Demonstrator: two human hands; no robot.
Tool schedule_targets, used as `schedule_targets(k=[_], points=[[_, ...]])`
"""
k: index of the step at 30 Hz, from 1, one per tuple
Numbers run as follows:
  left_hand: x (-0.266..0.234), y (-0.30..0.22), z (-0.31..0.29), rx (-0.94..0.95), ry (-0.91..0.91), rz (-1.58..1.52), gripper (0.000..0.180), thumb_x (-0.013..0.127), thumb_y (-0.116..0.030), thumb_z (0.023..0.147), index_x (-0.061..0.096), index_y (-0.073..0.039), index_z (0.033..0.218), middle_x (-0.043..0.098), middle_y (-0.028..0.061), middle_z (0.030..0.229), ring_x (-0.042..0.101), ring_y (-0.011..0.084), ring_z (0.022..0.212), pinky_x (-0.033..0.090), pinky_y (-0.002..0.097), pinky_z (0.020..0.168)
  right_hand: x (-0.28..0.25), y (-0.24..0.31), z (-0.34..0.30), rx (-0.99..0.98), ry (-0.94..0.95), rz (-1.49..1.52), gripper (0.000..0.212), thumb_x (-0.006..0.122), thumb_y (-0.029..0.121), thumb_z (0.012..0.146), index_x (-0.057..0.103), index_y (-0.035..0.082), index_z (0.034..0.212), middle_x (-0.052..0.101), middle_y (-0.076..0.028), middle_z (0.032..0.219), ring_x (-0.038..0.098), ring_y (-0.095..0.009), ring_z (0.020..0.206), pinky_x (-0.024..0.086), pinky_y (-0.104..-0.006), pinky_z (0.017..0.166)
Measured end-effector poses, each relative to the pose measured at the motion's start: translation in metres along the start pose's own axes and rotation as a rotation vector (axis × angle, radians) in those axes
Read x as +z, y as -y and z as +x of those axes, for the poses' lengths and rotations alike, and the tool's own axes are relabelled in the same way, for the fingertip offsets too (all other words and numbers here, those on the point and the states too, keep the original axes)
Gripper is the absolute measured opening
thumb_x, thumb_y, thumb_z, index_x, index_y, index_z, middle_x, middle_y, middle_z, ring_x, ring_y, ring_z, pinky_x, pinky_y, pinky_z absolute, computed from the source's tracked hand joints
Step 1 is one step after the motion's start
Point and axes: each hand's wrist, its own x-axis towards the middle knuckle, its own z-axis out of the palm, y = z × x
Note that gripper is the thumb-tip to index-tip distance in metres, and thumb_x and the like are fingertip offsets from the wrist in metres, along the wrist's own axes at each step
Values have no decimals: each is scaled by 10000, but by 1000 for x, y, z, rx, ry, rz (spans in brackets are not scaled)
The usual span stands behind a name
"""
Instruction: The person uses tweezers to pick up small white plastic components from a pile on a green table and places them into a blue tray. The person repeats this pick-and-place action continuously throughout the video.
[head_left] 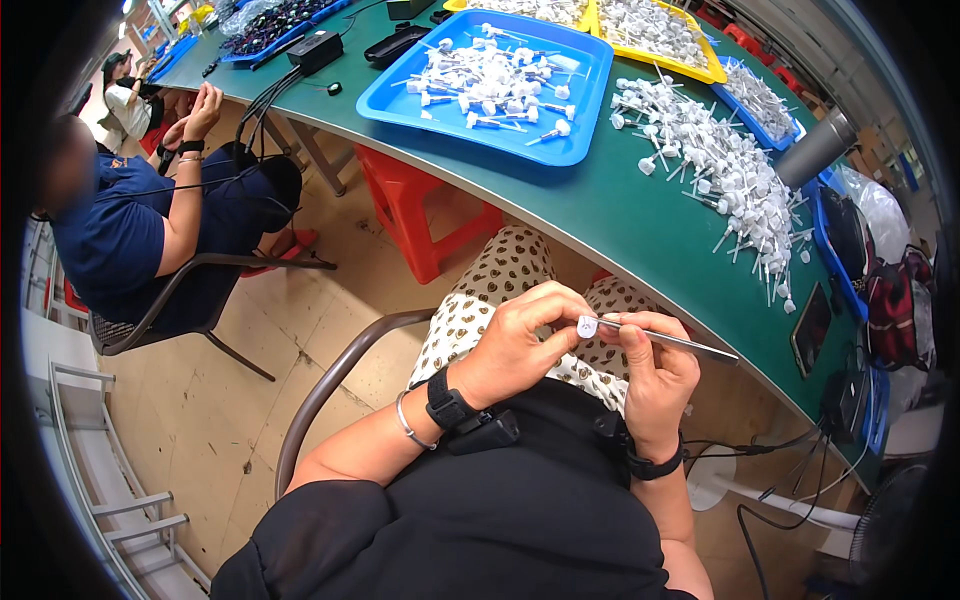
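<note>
Over my lap, my left hand (520, 338) pinches a small white plastic part (587, 326) between thumb and fingertips. In my right hand (660, 380) is a slim metal hand tool (708, 351); its tip meets the white part, and its long end sticks out to the right. Whether it is a blade or tweezers I cannot tell. Both hands are closed, just off the near edge of the green table (560, 205). On that table a blue tray (588, 105) holds many similar white parts with thin stems. A loose heap of white parts (735, 175) lies to its right.
Yellow trays (692, 70) of white parts stand at the back. A grey cylinder (815, 150), a phone (811, 328) and a dark red plaid bag (900, 310) are at the right. A red stool (410, 215) is under the table. Left sits a co-worker (140, 215).
</note>
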Motion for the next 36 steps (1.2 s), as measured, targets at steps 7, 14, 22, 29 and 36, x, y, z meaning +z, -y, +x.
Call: schedule_targets(k=[7,14,22,29,36], points=[[2,3,1,0,5,23,127,713,30,883,694,14,1007,679,106,1029,680,153,864,563,272,733,1,-2,0,5,-38,-9,117,626,22,984,644,-71,1052,701,-117,983,710,-180,878,597,-300,809],[2,0,1,-22,-5,41,88,736,-7,880,703,10,960,679,100,984,662,149,835,546,266,708,2,1,0,47,-55,12,115,617,46,997,637,-61,1031,706,-110,952,714,-171,870,597,-296,808],[4,-2,1,-35,-23,33,73,738,-6,879,704,11,940,676,91,945,656,143,815,543,261,693,1,1,1,29,-41,-1,112,609,36,998,636,-66,1036,704,-116,969,712,-175,886,598,-300,817],[4,-2,1,-52,-24,36,61,737,-10,885,703,8,932,675,85,937,652,136,802,539,257,680,2,-1,0,47,-37,30,125,607,41,1000,633,-71,1047,700,-125,992,711,-185,904,599,-307,835],[4,-2,0,-67,-26,6,69,744,-23,884,700,7,928,672,78,931,642,130,782,530,253,668,1,-3,0,51,-35,20,132,608,46,1001,629,-72,1055,702,-120,973,714,-180,890,596,-301,828]])
